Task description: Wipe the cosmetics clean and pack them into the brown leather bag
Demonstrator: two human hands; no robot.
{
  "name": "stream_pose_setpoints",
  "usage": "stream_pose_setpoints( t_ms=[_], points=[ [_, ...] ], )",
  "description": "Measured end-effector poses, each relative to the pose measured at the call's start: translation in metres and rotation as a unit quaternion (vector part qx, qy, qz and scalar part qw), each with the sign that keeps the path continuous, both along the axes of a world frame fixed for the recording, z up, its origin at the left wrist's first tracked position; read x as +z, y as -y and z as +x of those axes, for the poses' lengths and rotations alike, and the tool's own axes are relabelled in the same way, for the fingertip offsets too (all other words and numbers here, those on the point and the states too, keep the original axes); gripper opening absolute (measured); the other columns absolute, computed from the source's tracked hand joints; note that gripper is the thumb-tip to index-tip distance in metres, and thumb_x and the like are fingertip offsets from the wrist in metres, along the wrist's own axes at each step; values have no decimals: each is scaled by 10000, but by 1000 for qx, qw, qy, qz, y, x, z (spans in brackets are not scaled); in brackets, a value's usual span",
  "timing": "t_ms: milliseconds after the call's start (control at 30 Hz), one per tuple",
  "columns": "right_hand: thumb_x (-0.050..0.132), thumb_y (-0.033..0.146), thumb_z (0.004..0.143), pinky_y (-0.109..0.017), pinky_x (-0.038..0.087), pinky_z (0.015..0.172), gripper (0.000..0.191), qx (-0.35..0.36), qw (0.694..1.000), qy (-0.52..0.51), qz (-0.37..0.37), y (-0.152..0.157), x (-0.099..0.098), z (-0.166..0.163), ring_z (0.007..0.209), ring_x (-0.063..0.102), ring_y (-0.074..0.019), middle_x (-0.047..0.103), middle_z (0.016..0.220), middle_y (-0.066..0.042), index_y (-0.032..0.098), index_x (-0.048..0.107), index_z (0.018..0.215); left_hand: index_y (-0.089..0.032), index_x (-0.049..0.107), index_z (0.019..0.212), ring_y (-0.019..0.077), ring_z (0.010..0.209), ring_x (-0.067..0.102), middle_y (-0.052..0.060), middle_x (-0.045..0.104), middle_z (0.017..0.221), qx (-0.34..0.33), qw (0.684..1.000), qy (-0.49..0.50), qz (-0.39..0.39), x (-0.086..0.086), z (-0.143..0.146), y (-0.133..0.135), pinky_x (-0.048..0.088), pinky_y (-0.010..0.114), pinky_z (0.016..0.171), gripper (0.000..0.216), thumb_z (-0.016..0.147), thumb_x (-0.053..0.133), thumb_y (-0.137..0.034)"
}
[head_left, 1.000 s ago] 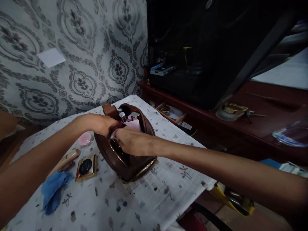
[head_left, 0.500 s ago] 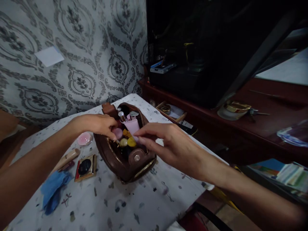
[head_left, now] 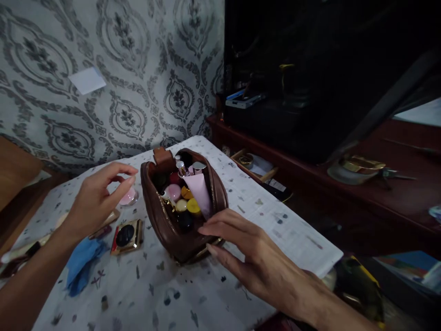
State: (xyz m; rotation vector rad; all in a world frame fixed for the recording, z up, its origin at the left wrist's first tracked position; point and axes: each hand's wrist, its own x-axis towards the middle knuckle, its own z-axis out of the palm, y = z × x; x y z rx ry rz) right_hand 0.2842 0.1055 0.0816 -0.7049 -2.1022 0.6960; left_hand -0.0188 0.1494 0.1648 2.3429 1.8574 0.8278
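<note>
**A:** At 9 o'clock on the table (head_left: 193,294), what lies under the left arm?

**B:** A blue cloth (head_left: 82,264), crumpled flat beside a square gold compact (head_left: 126,235). Above them, toward 10 o'clock, a round pink compact (head_left: 129,196) and a long cream tube (head_left: 106,219). All 4 lie loose on the printed cover, within easy reach of the bag.

**A:** And the left hand (head_left: 94,202)?

**B:** It hovers above those things, holding nothing; the fingers are loosely curled, thumb and forefinger near each other but apart, just left of the pouch.

**A:** Where is the pouch?

**B:** The brown pouch (head_left: 179,239) stands at the centre of the table, zip open, mouth tilted toward the camera. That tilt shows its contents packed upright: a pink tube (head_left: 199,193), silver-capped bottles, small yellow and pink caps.

**A:** The right hand (head_left: 248,257)?

**B:** It is at 4 o'clock from the pouch, fingers spread and flat, tips touching the near right rim, likely steadying the bag so it stays open and upright.
</note>
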Motion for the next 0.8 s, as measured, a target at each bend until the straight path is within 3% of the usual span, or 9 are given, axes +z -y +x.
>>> stream_pose_setpoints(
  t_ms=[200, 533, 800],
  points=[
    [550, 134, 953, -326, 582, 767, 172, 6, 998, -58, 16, 5, -5, 0, 903, 639, -174, 669, 955, -77, 172, 654, 1086, -262, 629, 1030, 228, 914, 660, 29, 698, 1047, 54, 998, -11, -21, -32, -31, 40, 517, 258, 597, 318, 929, 484, -526],
    [567, 93, 922, -334, 598, 803, 200, -44, 993, -66, 84, 9, -7, -9, 964, 675, -193, 712, 979, -79, 192, 641, 1080, -265, 616, 1014, 274, 1025, 670, 73, 701, 1078, 66, 995, -70, -4, -93, -80, 87, 527, 395, 900, 310, 971, 419, -500],
    [560, 99, 933, -360, 595, 831, 204, -54, 992, -37, 111, 13, 1, -23, 990, 683, -208, 721, 1004, -84, 194, 644, 1093, -253, 640, 1021, 315, 1080, 633, 92, 704, 1085, 120, 989, -77, 32, -111, -109, 105, 506, 499, 970, 294, 968, 408, -426]
  ],
)
